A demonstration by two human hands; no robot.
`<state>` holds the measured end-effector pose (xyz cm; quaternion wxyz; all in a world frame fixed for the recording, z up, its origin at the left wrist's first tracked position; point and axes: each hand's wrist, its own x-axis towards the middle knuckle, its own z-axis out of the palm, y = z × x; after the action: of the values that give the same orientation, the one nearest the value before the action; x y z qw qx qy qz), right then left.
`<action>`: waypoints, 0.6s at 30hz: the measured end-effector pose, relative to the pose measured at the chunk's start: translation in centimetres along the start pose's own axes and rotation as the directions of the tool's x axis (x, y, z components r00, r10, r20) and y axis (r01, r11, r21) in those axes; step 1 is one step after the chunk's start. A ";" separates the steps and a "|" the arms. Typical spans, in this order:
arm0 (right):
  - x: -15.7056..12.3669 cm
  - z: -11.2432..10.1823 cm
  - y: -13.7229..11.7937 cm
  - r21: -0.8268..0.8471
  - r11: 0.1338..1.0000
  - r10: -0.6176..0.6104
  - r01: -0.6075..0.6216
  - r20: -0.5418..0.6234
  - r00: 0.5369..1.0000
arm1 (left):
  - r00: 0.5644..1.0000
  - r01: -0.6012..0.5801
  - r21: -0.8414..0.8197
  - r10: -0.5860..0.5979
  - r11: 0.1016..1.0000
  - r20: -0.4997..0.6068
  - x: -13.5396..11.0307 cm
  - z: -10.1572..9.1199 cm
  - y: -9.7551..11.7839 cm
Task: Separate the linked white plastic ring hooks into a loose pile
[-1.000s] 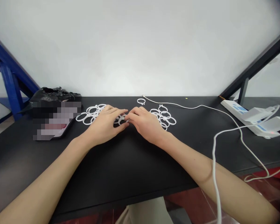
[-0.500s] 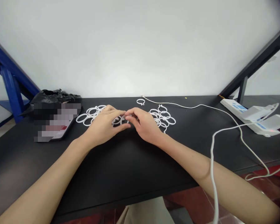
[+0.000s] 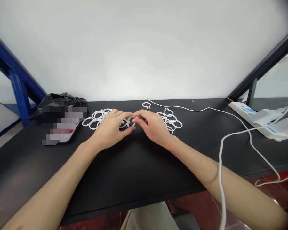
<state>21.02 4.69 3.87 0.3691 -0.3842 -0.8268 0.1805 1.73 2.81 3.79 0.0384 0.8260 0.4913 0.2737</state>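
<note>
Black tabletop (image 3: 134, 172) fills most of my view, running back to a white wall. At far left I see a blue steel frame (image 3: 16, 86), and beside it a crumpled black bag (image 3: 60, 97) on the table. A white cable (image 3: 220, 153) snakes across the right half, near a white power strip (image 3: 252, 115). My left hand (image 3: 110, 129) and right hand (image 3: 153, 126) meet at the middle of the table, fingers curled narrow and pinching one white ring (image 3: 130, 121) between them, just above the surface. A pile of loose rings (image 3: 96, 118) lies partly under my left hand. A linked cluster of rings (image 3: 171, 119) lies just behind my right hand. One lone ring (image 3: 146, 104) sits farther back, by the cable's end.
</note>
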 end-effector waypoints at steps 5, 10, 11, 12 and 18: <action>1.5 -1.0 2.3 -0.331 0.922 0.192 -0.200 -0.058 0.980 | 0.969 0.221 0.212 -0.190 0.952 -0.157 0.0 -0.1 -2.1; 4.8 -1.8 5.3 -0.643 0.717 0.314 -0.270 -0.048 0.948 | 0.928 0.366 0.351 -0.308 0.862 -0.212 -0.3 -0.7 -3.5; 5.4 -1.7 5.7 -0.647 0.709 0.347 -0.280 -0.025 0.937 | 0.925 0.375 0.352 -0.319 0.858 -0.208 -0.3 -0.7 -3.6; 5.9 -1.5 5.9 -0.648 0.704 0.377 -0.290 -0.006 0.926 | 0.924 0.379 0.348 -0.327 0.857 -0.200 -0.3 -0.8 -3.6; 6.9 -0.9 5.5 -0.695 0.675 0.350 -0.249 0.004 0.937 | 0.926 0.372 0.282 -0.333 0.884 -0.178 0.0 -0.9 -3.3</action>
<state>21.48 13.54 4.55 0.1091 -0.6098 -0.7832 -0.0530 -1.29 4.33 3.44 -0.0736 0.6997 0.6717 0.2321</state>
